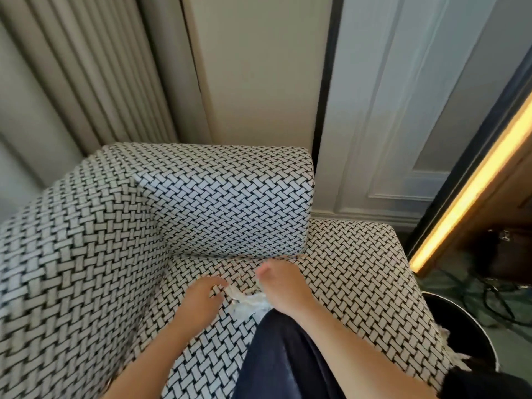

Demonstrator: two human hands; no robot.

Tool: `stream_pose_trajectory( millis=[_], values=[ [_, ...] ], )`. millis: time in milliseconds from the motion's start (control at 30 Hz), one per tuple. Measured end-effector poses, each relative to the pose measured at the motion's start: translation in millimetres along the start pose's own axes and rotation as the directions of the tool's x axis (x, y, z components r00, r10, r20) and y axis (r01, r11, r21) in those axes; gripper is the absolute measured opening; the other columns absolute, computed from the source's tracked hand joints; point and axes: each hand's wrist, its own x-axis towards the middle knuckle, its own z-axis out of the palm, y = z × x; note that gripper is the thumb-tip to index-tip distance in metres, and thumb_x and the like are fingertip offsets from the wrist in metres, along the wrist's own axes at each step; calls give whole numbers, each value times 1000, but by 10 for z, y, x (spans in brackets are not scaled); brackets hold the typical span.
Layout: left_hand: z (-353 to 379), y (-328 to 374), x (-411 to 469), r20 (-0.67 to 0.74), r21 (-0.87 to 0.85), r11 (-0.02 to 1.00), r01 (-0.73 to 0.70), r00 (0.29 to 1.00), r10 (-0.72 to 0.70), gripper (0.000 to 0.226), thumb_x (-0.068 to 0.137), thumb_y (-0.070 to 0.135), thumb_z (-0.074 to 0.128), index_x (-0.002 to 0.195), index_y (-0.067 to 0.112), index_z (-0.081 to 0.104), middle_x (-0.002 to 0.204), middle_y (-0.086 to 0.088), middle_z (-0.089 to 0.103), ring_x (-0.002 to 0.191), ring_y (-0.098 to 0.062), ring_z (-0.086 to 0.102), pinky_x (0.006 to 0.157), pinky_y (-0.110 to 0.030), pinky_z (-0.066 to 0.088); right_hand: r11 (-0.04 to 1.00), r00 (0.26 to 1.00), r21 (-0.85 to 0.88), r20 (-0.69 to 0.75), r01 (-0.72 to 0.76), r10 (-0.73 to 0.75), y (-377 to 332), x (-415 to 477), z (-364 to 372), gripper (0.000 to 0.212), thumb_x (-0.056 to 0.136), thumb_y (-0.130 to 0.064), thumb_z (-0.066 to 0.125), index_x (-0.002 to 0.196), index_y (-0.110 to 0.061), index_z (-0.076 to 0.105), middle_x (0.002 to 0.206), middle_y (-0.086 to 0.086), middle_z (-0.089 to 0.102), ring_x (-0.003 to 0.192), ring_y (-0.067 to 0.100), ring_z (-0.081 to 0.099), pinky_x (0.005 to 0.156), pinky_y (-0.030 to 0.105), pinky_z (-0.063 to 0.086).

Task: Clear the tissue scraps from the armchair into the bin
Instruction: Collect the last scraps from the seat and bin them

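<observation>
White tissue scraps point(247, 301) lengthwise between pinching left hand point(202, 296) and right hand point(280, 283).

White tissue scraps point(247, 300), crumpled and torn, lie bunched on my armchair point(115, 254) seat, black-and-white basket-weave cover, near the back cushion. Dark round bin point(466, 335) stands on the floor just beside the chair's right edge, partly cut off.

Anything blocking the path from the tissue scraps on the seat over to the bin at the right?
Nothing visible. The tissue scraps lie on the armchair seat between the left hand and right hand. The bin sits open just past the seat's right edge; only bare upholstery lies between.
</observation>
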Motion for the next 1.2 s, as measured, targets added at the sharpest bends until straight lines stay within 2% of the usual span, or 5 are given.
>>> stream_pose_trajectory(
  millis=[267, 567, 867, 1000, 1200],
  values=[
    [-60, -167, -265, 74, -76, 995, 58, 996, -52, 29, 96, 12, 48, 121, 23, 55, 127, 4, 50, 108, -26, 59, 89, -32, 48, 660, 922, -724, 367, 201, 123, 23, 107, 313, 38, 90, -21, 45, 126, -15, 55, 146, 11, 35, 141, 35, 16, 113, 56, 11],
    [-21, -175, -343, 78, -180, 981, 79, 995, -65, 29, 96, 11, 47, 120, 23, 56, 133, 3, 47, 115, -28, 55, 58, -13, 49, 779, 890, -620, 403, 95, 212, -65, 118, 267, 31, 89, -17, 41, 113, -6, 56, 93, 5, 56, 81, 20, 51, 83, 35, 42],
    [154, -174, -265, 49, -376, 920, 112, 994, -101, 29, 94, 6, 46, 117, 20, 59, 108, -4, 60, 30, -3, 30, 34, -16, 30, 991, 999, -131, 37, 31, -26, 64, -14, 127, 19, 93, -14, 49, 104, -19, 64, 108, -5, 65, 79, 13, 66, 74, 30, 56],
    [264, -60, -231, 33, -281, 960, 21, 999, -12, 31, 92, 4, 47, 112, 22, 62, 127, -1, 54, 86, -19, 64, 69, -30, 53, 996, 978, -41, -191, 76, -83, 103, -44, 147, 13, 92, -9, 54, 94, -18, 64, 98, -5, 64, 59, 0, 56, 50, 15, 46],
    [520, -35, -43, 52, -28, 994, -102, 993, 103, 53, 90, 13, 56, 138, 30, 43, 154, 6, 24, 140, -22, 24, 116, -38, 19, 994, 880, 18, -466, 107, -87, 150, -69, 167, 11, 89, -4, 56, 89, -13, 63, 91, -2, 62, 79, 8, 59, 58, 10, 45]
  ],
)
